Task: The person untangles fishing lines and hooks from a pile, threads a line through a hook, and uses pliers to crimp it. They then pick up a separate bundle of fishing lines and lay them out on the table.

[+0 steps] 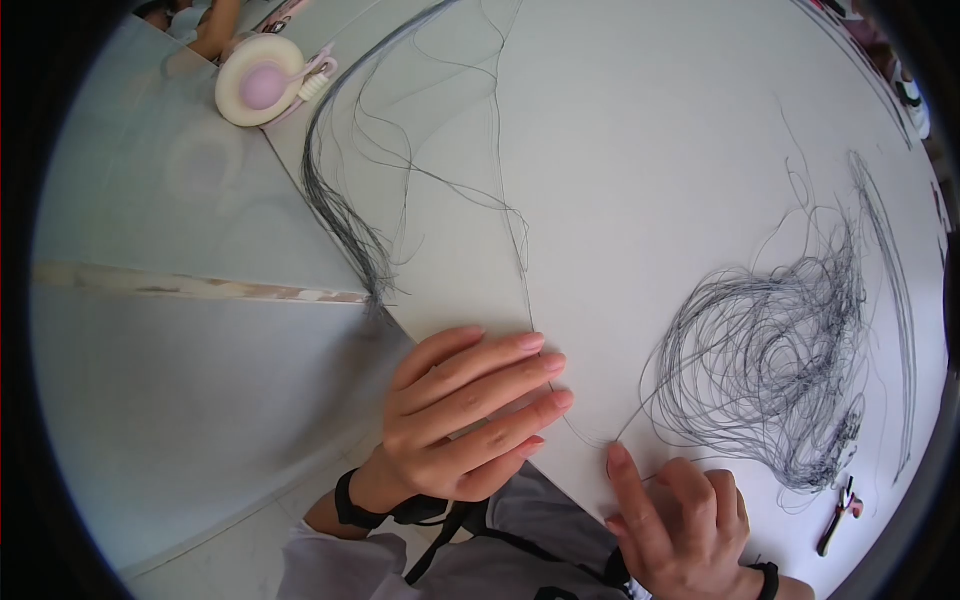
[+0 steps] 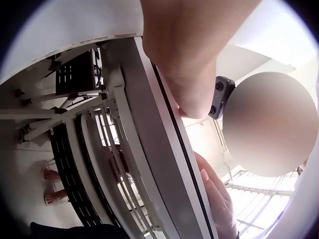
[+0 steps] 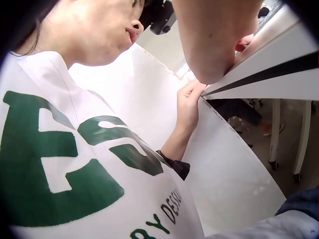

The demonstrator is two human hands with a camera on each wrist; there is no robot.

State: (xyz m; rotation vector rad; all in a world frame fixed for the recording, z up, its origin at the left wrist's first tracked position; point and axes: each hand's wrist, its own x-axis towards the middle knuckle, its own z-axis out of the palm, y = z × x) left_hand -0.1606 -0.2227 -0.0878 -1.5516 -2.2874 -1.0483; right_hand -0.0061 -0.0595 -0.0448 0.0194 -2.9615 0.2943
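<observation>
In the head view a thin dark strand (image 1: 527, 300) runs down the white table and passes under the fingertips of my left hand (image 1: 470, 415), whose fingers lie nearly straight and flat. My right hand (image 1: 685, 520) rests at the table's near edge, its index fingertip pressing on the strand's lower part beside a loose tangle of dark thread (image 1: 765, 370). The other right fingers are bent. In the left wrist view the left hand (image 2: 184, 84) is mostly hidden by its own forearm side; in the right wrist view the right hand (image 3: 212, 50) is seen from below.
A dark bundle of strands (image 1: 345, 225) lies along the table's left side. Small pliers (image 1: 838, 520) lie at the right, and long strands (image 1: 900, 300) curve beyond the tangle. A round white and pink object (image 1: 262, 85) stands at the upper left, by a second surface (image 1: 200, 200).
</observation>
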